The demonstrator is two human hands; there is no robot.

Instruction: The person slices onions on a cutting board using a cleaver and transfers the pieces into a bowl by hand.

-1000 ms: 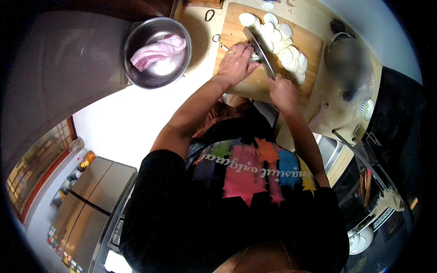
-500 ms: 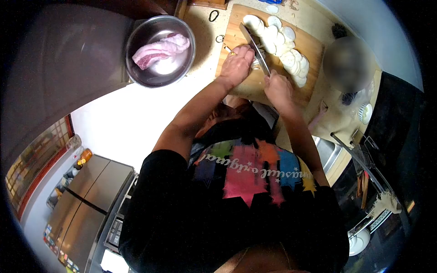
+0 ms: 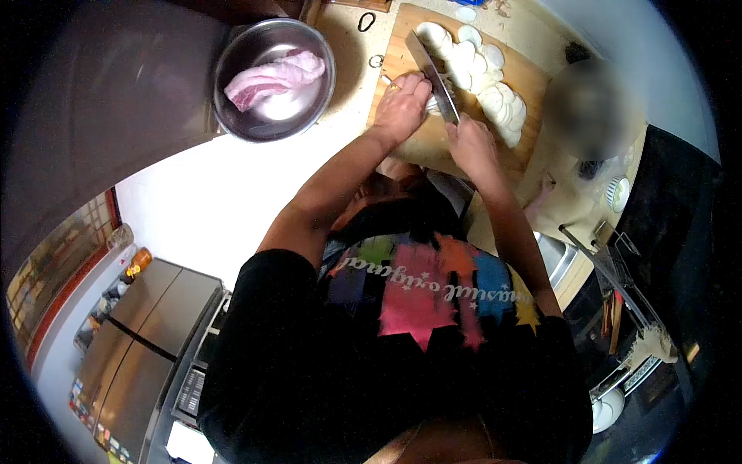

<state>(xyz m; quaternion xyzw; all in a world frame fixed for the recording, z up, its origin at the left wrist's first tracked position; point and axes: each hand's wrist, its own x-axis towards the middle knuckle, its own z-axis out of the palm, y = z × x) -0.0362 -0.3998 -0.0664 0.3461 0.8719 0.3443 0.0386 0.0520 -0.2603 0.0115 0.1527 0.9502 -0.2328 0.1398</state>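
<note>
The round metal bowl (image 3: 318,102) stands to the left of the cutting board (image 3: 425,145), apart from it, and inside it lies one long piece of meat (image 3: 274,79), pink and pale, with a darker red part at its lower end. This piece leaves a good part of the shiny bottom uncovered. Far on the right side there is a small striped bowl (image 3: 614,195); something pale seems to be in it, but it is too small for me to say what. Lower than this bowl, a corner of the metal sink (image 3: 553,257) is visible beside the right forearm.

On the board, the white pieces (image 3: 432,105) lie just at the fingertips of the left hand (image 3: 403,105), between this hand and the blade of the knife (image 3: 431,74). The fingers of the left hand are bent and close together, and they hold these pieces down; most of what is under them is hidden. The right hand (image 3: 472,144) is closed around the knife's handle, and the blade points away from the person, slanting to the left. Beyond the blade, many round white slices (image 3: 502,108) overlap in loose rows along the board's far right part, near the right hand but not touching it.
</note>
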